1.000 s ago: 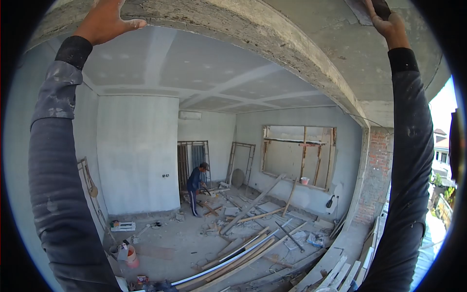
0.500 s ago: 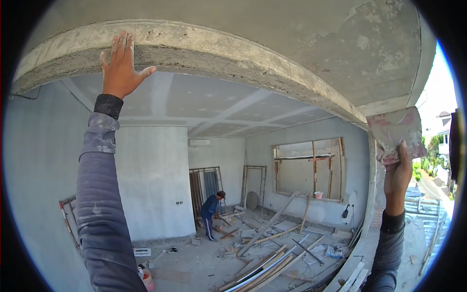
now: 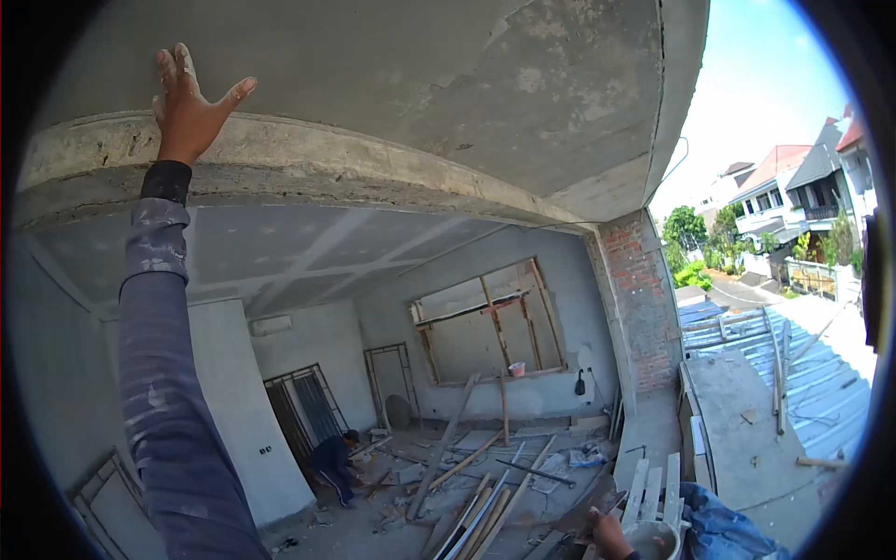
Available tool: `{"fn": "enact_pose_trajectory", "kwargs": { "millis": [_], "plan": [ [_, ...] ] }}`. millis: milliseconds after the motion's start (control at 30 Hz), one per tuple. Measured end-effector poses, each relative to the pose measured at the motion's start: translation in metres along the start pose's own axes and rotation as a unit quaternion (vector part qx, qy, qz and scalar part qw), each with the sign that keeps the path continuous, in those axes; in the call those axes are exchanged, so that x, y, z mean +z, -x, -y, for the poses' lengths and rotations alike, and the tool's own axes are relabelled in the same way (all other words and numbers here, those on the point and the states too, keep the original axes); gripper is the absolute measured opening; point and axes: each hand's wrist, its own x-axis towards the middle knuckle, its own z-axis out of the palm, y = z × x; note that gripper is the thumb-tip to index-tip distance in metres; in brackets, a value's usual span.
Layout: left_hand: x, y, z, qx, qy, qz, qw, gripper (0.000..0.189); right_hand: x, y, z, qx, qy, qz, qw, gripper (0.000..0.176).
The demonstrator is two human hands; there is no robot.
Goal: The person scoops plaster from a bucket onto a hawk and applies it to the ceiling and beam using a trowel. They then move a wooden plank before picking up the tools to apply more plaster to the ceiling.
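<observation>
My left hand [image 3: 189,112] is raised at the upper left, fingers spread and holding nothing. It overlaps the rough concrete beam [image 3: 373,173] and the grey plastered surface [image 3: 373,70] above it. Low in the view, my right hand [image 3: 609,536] is closed at the rim of a bucket [image 3: 665,538] that the lower edge cuts off. It grips a flat, mortar-smeared plate [image 3: 605,497], seen nearly edge-on and partly lost against the cluttered floor.
Pale slats [image 3: 651,487] and blue cloth [image 3: 714,523] lie by the bucket. A person [image 3: 334,465] bends over inside the room, among long planks [image 3: 490,518] and debris. Right of the brick pillar [image 3: 639,303] is a corrugated metal roof [image 3: 817,359] below.
My right hand has come down from the beam's right end to the bucket with the plate. My view has turned right. The left hand stays raised; the person inside bends lower.
</observation>
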Motion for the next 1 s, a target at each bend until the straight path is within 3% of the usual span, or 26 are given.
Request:
{"fn": "enact_pose_trajectory", "kwargs": {
  "millis": [100,167,400,700,800,900,967,1000],
  "plan": [
    [0.006,0.006,-0.012,-0.026,0.003,-0.038,0.999,0.118,-0.024,0.018,-0.014,0.012,-0.09,-0.09,0.992,0.036],
    [0.012,0.014,-0.02,-0.019,0.04,-0.015,0.999,0.115,-0.04,0.034,-0.013,0.024,-0.023,-0.118,0.993,0.036],
    [0.046,0.036,-0.048,-0.031,0.155,-0.047,0.986,0.11,-0.067,0.074,-0.008,-0.008,0.005,-0.166,0.986,0.041],
    [0.067,0.069,-0.095,-0.086,0.181,0.073,0.977,0.105,-0.096,0.115,0.004,-0.029,0.023,-0.255,0.966,0.036],
    [0.083,0.091,-0.105,-0.061,0.305,0.06,0.948,0.105,-0.1,0.123,-0.001,-0.023,-0.011,-0.288,0.957,0.034],
    [0.051,0.122,-0.143,-0.067,0.286,0.13,0.947,0.098,-0.104,0.132,-0.007,-0.007,-0.022,-0.298,0.954,0.034],
    [0.02,0.155,-0.178,-0.054,0.47,0.149,0.868,0.086,-0.11,0.139,-0.016,0.008,-0.031,-0.274,0.961,0.036],
    [-0.004,0.174,-0.196,-0.041,0.528,0.203,0.824,0.08,-0.118,0.139,-0.024,0.027,-0.033,-0.263,0.964,0.042]
  ]
}}
